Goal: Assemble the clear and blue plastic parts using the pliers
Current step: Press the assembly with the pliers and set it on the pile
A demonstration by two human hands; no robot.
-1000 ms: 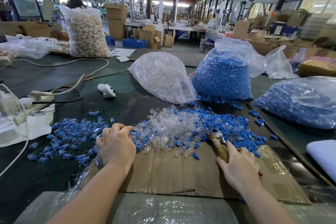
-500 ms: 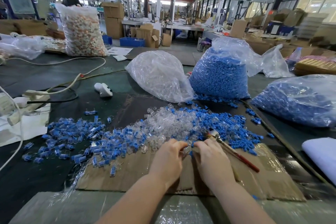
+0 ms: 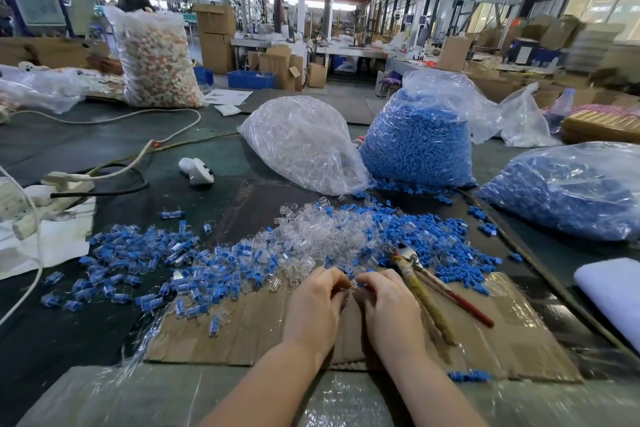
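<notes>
Between the two hands, over the near cardboard sheet (image 3: 242,333), the fingers of the left hand (image 3: 313,308) and the right hand (image 3: 391,308) are curled and pinch together a small clear part (image 3: 353,283) with some blue on it. Just right of the right hand lie the pliers (image 3: 427,288), untouched. Behind the hands spread the clear parts (image 3: 322,236) and blue parts (image 3: 436,239); on the left lie the assembled pieces (image 3: 138,253) on the dark surface (image 3: 86,322).

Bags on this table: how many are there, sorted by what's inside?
Blue parts: 2, one upright bag of blue parts and one lying bag of blue parts
Clear parts: 1, the bag of clear parts
Mixed pale and orange pieces: 1, the tall bag
Contents unclear: 2, one at far left, one at right
Total: 6
</notes>
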